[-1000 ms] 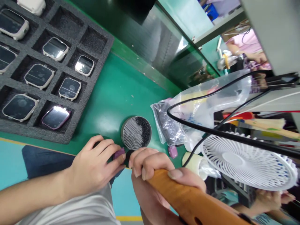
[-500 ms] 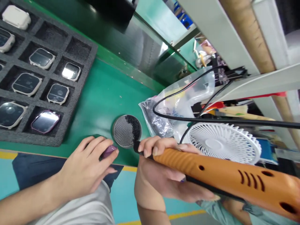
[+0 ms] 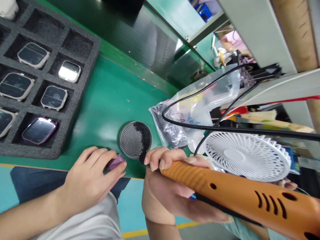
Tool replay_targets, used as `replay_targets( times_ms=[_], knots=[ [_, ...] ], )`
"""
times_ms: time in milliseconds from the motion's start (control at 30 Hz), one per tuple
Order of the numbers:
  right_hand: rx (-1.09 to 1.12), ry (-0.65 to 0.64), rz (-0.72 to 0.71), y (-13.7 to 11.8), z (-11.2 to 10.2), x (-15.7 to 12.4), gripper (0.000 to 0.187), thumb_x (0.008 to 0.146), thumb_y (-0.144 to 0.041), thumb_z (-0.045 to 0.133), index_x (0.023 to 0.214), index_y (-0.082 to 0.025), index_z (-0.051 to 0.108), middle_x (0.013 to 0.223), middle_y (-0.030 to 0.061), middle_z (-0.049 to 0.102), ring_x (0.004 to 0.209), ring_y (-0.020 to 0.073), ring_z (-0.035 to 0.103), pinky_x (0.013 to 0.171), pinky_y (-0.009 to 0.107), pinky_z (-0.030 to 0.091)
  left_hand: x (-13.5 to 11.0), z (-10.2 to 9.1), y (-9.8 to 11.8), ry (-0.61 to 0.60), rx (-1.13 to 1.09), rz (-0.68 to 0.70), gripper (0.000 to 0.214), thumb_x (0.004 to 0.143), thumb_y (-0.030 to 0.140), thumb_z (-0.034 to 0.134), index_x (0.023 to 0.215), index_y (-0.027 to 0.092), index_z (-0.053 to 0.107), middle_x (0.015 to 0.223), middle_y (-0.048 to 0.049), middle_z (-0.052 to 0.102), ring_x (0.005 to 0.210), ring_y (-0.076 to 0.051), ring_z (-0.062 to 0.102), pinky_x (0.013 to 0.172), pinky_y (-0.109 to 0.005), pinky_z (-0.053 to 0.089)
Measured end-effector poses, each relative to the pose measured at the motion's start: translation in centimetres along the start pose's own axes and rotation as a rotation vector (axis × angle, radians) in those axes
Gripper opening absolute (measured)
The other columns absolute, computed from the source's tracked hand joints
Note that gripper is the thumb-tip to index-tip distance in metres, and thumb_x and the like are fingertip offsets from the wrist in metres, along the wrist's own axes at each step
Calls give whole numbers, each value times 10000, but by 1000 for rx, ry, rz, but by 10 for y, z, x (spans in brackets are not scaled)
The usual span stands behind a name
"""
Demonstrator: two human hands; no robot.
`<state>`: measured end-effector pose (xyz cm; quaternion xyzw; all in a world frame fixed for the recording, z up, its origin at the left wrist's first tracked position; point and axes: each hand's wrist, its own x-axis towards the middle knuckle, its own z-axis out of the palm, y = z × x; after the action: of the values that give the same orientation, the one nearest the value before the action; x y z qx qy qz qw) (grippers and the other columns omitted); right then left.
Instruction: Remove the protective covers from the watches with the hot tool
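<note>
My left hand (image 3: 93, 180) is curled over a small purple watch case (image 3: 115, 162) at the front edge of the green mat (image 3: 110, 103), fingers closed on it. My right hand (image 3: 170, 190) grips an orange electric screwdriver (image 3: 240, 196). The tool's black tip (image 3: 143, 158) hovers at the rim of a round mesh dish (image 3: 135, 139) holding tiny black screws, just right of the purple case.
A black foam tray (image 3: 80, 76) with several smartwatch bodies fills the left. A clear plastic bag (image 3: 197, 106), black cables (image 3: 195, 125) and a white desk fan (image 3: 246, 156) crowd the right. Another person's hands show far back right.
The screwdriver tip has lifted off the purple case and moved right to the mesh dish's rim. My left hand still holds the case. The view shifted slightly.
</note>
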<state>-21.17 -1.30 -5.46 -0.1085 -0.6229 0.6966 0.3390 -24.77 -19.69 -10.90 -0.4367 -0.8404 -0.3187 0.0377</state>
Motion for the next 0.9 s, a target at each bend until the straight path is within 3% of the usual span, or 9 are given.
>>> replay_targets(
  times_ms=[400,467,633,733,800,900],
  knots=[
    [6,-26,-43,0,1,-1,753,909,-883,218,1138,-287,616,790,-14,581,626,165,559,536,380,502,-3,3,-1,23,-51,23,278,987,256,695,1262,255,738,1230,-38,733,1054,-230,626,972,-448,441],
    [-19,-18,-83,-7,1,-1,692,946,-832,266,1143,-270,620,798,-16,584,622,156,555,539,378,505,-5,3,-2,-3,-63,48,314,987,215,673,1294,253,725,1300,-19,724,1081,-235,616,987,-455,437],
    [17,-86,-108,-13,0,-7,276,1046,-469,440,1197,-282,574,799,-46,621,582,145,600,511,356,516,-7,3,-4,-49,-60,75,338,998,189,595,1308,244,718,1368,-12,700,1106,-252,589,999,-471,424],
    [36,-133,-100,-7,2,-13,276,1019,-477,505,1215,-292,562,803,-43,619,583,158,611,510,368,515,-5,3,-4,-49,-56,60,338,998,197,570,1296,242,721,1331,-35,703,1099,-257,586,988,-474,423],
    [24,-125,-94,-3,5,-16,334,1043,-538,416,1223,-295,559,801,-34,606,590,162,602,539,393,527,-4,4,-3,-45,-62,55,333,994,199,561,1281,238,726,1307,-43,706,1093,-257,587,988,-474,422],
    [25,-109,-83,0,11,-16,553,1063,-588,120,1209,-292,564,770,-23,583,583,166,591,554,414,528,-4,4,-3,-42,-71,50,328,988,195,557,1265,230,729,1294,-43,711,1086,-255,587,988,-470,421]
  ],
)
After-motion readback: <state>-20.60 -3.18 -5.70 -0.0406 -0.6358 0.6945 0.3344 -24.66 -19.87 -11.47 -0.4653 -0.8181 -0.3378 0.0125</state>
